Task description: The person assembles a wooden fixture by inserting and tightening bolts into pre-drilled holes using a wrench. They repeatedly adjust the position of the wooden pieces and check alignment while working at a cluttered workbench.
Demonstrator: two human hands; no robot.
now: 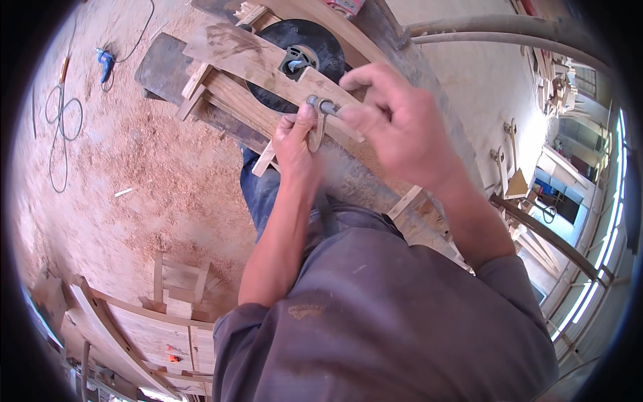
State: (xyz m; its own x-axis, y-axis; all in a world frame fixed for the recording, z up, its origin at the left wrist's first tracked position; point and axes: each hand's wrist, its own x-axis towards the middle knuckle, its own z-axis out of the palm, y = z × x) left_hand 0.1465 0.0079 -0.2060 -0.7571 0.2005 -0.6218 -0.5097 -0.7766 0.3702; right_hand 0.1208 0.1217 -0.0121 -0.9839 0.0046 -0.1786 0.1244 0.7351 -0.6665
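My left hand [295, 144] is closed on a small C-clamp [318, 132] with a curved yellowish frame, its thumb beside the grey screw [327, 107]. My right hand [405, 120], a little blurred, is at the outer end of that screw. Its thumb overlaps the screw end, while the index finger stands apart from the thumb. Just beyond the clamp lies a narrow wooden strip [331, 90]. A long wooden board [234, 48] crosses a round black plate [325, 41] with a central opening. Whether the clamp's jaws bite on the wood is hidden by my left hand.
The bench [161, 63] runs diagonally ahead, with wooden blocks [196, 84] at its left end. Sawdust covers the floor [167, 174], where a blue power tool [105, 60] and looped cord [61, 127] lie. Curved wooden frames [134, 308] stand lower left.
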